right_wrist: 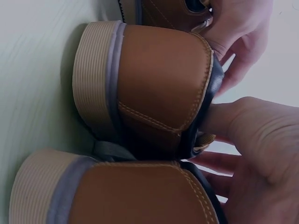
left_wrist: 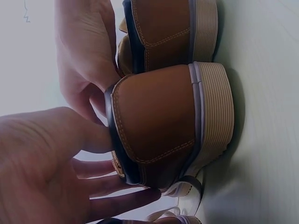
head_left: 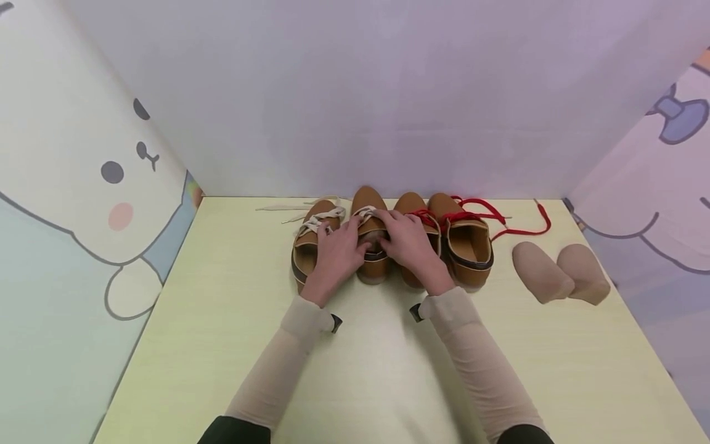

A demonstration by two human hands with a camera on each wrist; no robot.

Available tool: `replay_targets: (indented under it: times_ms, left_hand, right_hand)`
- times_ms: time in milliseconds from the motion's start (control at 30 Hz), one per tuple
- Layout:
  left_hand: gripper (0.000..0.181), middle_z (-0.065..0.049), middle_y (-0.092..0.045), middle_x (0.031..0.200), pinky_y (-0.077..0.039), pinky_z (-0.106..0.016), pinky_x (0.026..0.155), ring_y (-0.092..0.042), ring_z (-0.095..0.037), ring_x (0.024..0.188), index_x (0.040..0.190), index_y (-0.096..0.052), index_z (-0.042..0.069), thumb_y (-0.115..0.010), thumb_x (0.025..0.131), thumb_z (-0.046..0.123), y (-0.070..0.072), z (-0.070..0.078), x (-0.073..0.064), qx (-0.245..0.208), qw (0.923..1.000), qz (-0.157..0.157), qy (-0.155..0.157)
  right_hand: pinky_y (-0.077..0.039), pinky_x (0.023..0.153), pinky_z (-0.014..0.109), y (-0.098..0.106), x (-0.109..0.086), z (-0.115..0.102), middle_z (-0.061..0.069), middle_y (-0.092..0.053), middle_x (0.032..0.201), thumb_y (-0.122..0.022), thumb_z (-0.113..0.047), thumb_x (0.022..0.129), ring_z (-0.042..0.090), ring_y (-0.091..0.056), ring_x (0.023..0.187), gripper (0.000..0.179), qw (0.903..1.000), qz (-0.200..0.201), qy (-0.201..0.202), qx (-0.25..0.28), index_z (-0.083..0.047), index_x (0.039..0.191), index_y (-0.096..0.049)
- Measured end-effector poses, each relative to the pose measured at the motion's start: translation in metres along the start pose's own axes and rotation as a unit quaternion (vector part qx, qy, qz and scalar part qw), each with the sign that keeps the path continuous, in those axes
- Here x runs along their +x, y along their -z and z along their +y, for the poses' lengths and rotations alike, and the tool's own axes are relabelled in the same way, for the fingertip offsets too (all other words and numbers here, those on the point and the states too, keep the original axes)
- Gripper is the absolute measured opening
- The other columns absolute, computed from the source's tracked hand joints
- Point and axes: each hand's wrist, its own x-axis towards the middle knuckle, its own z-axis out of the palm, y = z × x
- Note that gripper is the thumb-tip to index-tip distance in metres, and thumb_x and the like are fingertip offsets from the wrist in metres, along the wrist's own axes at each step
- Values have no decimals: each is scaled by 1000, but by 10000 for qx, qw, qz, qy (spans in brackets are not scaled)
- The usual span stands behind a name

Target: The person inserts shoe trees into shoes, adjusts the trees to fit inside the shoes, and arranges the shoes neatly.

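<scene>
A brown shoe [head_left: 373, 270] with pale laces stands with its toe toward the back wall, between my two hands. My left hand [head_left: 339, 251] grips its collar from the left, thumb at the heel opening and fingers along the side. From the right, my right hand [head_left: 412, 245] holds the opposite side of the collar, its thumb at the rim. Something tan shows inside the opening, partly covered by fingers. The heel and ribbed sole [left_wrist: 218, 107] fill the left wrist view. To the left sits another shoe [head_left: 323, 208] with pale laces, partly behind my left hand.
Two brown shoes with red laces stand on the right, one [head_left: 409, 202] partly hidden by my right hand, the other [head_left: 470, 271] beside it. A loose red lace [head_left: 527, 232] trails rightward. Two tan shoe-shaped inserts [head_left: 538, 271] lie farther right. A wall [head_left: 355, 123] closes the table's back.
</scene>
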Motion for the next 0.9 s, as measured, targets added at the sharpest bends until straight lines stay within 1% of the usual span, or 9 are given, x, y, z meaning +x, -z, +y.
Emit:
replay_targets:
  times_ms: [267,400,700,900]
  left_hand:
    - [59,-9,-69,137,-24,-58,123,-70,-26,120,151,-46,14,-68,101,35,-1,0,-1,78,9999,58,-98]
    - [58,-10,-69,137,-24,-58,123,-71,-27,119,151,-46,14,-69,101,34,-2,0,-1,92,9999,75,-118]
    - [58,-10,-69,137,-23,-58,123,-71,-27,120,151,-46,14,-69,101,32,-2,-1,-1,67,9999,28,-85]
    - [58,-11,-68,138,-23,-58,123,-70,-28,120,151,-45,13,-69,101,32,-1,0,-1,62,9999,0,-104]
  right_hand:
    - [-43,110,60,-2,0,-1,18,-66,139,-77,-18,94,37,-67,122,61,9997,201,-20,-153,-13,150,-53]
    - [-44,108,60,-4,1,-1,17,-68,135,-77,-16,93,36,-68,119,59,9993,318,-29,-188,-12,148,-55]
    - [-43,109,60,-9,3,-1,16,-69,135,-79,-17,92,34,-68,121,59,9988,435,-70,-200,-12,146,-56]
    - [-43,109,60,-9,4,-1,17,-68,135,-79,-17,92,37,-68,120,60,9986,452,-84,-278,-12,146,-56]
